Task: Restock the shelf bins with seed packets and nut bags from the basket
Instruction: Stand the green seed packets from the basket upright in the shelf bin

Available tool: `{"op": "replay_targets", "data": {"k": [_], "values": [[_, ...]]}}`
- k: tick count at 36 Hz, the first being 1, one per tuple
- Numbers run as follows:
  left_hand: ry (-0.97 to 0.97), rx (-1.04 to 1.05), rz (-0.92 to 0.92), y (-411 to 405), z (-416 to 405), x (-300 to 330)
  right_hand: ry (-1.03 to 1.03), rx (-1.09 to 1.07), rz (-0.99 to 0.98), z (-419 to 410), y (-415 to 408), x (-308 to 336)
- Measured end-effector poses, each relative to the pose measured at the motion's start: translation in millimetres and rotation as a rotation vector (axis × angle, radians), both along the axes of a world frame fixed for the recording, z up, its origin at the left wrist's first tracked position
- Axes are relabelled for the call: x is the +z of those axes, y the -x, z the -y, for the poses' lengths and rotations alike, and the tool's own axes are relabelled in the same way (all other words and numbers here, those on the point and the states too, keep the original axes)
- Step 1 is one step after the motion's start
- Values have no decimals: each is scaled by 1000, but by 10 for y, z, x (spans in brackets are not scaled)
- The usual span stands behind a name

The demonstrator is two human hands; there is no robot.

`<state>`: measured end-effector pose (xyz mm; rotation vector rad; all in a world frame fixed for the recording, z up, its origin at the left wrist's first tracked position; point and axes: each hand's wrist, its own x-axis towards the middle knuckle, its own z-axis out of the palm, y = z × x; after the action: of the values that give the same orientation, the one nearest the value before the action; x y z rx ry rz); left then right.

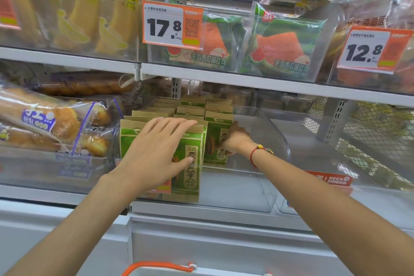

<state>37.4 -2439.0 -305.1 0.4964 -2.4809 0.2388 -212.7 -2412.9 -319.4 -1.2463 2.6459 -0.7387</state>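
The right hand's (235, 139) fingers hide behind a seed packet (216, 141); the basket (156, 268) is cut off below.

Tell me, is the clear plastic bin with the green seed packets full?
Not full. The green and brown seed packets fill only the left part of the clear plastic bin; its right side shows bare floor.

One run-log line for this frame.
stage: arranging seed packets in clear bin | left hand: flat on front packet | right hand: gripping right-row packet | basket handle: bottom edge
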Motion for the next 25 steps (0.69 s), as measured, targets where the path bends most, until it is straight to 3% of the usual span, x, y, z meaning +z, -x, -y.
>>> {"op": "replay_targets", "data": {"k": [6, 17, 25], "values": [[17, 3, 3, 32, -4, 25, -3, 15, 137, -195, -92, 165], [34, 28, 6, 48, -86, 42, -12, 120, 37, -480, -221, 245], [80, 80, -6, 61, -121, 13, -35, 54, 41, -476, -303, 125]]}}
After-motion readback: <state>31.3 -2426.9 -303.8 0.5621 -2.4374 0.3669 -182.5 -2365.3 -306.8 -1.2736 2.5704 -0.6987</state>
